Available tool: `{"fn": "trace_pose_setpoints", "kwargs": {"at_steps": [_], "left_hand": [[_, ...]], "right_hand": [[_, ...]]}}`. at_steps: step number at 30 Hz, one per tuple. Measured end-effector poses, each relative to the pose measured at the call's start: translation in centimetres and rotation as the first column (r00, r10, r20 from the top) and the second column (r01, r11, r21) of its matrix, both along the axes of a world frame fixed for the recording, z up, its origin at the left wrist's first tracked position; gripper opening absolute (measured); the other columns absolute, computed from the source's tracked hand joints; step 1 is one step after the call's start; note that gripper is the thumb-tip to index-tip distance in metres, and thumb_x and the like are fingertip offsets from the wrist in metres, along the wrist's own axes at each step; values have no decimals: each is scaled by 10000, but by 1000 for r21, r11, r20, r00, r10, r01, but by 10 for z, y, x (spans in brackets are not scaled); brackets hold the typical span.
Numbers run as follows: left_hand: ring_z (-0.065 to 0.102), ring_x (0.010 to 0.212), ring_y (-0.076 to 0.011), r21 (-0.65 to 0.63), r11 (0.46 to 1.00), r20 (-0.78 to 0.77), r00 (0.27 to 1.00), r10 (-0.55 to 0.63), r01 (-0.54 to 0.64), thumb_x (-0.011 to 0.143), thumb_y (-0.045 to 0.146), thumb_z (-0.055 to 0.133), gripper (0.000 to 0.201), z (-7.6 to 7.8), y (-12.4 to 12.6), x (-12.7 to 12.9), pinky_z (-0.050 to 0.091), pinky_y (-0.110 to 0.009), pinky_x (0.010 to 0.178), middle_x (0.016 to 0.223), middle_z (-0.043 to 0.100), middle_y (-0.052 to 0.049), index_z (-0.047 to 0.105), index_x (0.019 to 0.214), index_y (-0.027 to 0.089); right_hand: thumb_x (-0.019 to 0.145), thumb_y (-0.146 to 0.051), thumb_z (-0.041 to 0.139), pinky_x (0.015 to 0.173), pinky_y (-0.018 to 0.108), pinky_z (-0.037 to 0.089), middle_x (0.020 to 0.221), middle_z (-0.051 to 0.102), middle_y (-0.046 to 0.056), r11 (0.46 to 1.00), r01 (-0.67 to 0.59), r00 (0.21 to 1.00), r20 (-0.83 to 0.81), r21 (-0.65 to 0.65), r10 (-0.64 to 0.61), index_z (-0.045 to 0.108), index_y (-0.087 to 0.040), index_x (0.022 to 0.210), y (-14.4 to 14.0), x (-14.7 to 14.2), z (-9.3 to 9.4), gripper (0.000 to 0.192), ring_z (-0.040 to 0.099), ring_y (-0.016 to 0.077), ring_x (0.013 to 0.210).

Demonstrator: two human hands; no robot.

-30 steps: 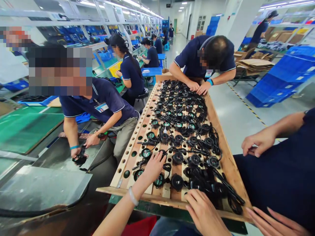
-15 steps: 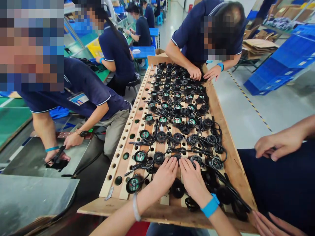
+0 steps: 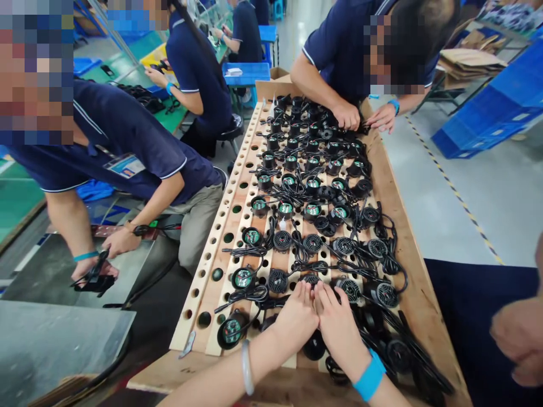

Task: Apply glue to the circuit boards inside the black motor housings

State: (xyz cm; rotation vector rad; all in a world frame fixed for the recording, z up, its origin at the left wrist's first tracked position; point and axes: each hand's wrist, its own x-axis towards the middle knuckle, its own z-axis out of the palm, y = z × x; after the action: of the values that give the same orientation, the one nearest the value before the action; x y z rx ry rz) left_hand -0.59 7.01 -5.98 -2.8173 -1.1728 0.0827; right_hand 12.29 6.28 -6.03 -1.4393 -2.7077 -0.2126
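Observation:
My left hand (image 3: 297, 316) and my right hand (image 3: 338, 321) meet at a round black grille cap (image 3: 311, 278) in the front part of the wooden rack (image 3: 193, 316). The fingers of both hands are bent and closed together on the cap's near edge, thumbs hidden. Further grille caps (image 3: 278, 280) sit left and right of it on round black housings. An uncapped housing (image 3: 232, 330) with a green circuit board showing stands at the front left. Coiled black cables (image 3: 254, 294) lie between the rows.
Across the rack a co-worker's hands (image 3: 348, 117) handle black parts. On the left another co-worker's hands (image 3: 121, 244) hold a black part over a metal plate (image 3: 42, 339). At right is a blurred hand (image 3: 520, 333). Blue crates (image 3: 487, 107) stand beyond.
My hands have drawn together, and their fingers are more bent at the cap. The hand at the lower right has left the view; the blurred one has shifted right and down.

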Motion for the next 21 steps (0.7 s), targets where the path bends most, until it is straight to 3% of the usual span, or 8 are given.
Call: {"fn": "trace_pose_setpoints", "kwargs": {"at_steps": [5,7,9,12,14,16,21], "left_hand": [[563,1162,-343,-116,993,19,1000,8,-5,830,192,562,434,15,8,0,412,-481,1009,1177,606,-291,579,1189,-51],[556,1170,-304,-194,981,86,996,24,-7,822,212,572,415,28,11,-12,419,-436,1012,1208,604,-242,589,1172,-11],[602,1079,-238,-274,961,166,982,94,-45,845,206,541,263,40,12,-30,460,-370,961,1120,659,-143,644,1053,84],[634,970,-203,-285,930,176,941,289,-232,873,144,478,190,50,7,-57,487,-334,896,998,685,-83,655,941,138],[593,1101,-236,-219,923,147,925,351,-315,859,112,476,285,49,1,-70,453,-364,964,1166,643,-129,613,1109,100],[512,1233,-249,-183,937,122,939,321,-297,861,104,461,417,41,-6,-77,398,-383,1033,1332,545,-159,514,1273,65],[423,1321,-239,-198,956,53,971,233,-218,880,113,396,456,24,-14,-78,329,-391,1082,1414,457,-161,480,1325,64]], "right_hand": [[816,-66,476,1019,476,341,1202,634,115,1000,-4,996,-90,-13,3,610,-141,1178,1,14,-6,393,518,243,1147],[803,-52,452,1042,492,310,1244,619,119,1000,-16,996,-91,-27,13,600,-137,1198,2,20,-7,430,521,240,1158],[797,-55,423,1059,503,288,1286,599,126,998,-35,996,-86,-45,31,599,-127,1207,2,24,-6,453,519,239,1178],[799,-60,386,1066,533,283,1324,571,138,998,-51,997,-63,-45,48,595,-114,1224,0,21,-7,476,505,248,1219],[791,-58,382,1058,566,299,1328,564,151,998,-66,997,-46,-8,66,585,-99,1239,-3,16,-10,493,499,272,1233],[774,-55,400,1052,578,322,1322,563,171,996,-83,996,-13,26,83,585,-76,1238,-7,10,-14,500,498,300,1238],[723,-44,444,1057,541,366,1272,575,244,991,-122,985,129,58,114,607,4,1187,-9,3,-21,494,525,344,1212]]}}
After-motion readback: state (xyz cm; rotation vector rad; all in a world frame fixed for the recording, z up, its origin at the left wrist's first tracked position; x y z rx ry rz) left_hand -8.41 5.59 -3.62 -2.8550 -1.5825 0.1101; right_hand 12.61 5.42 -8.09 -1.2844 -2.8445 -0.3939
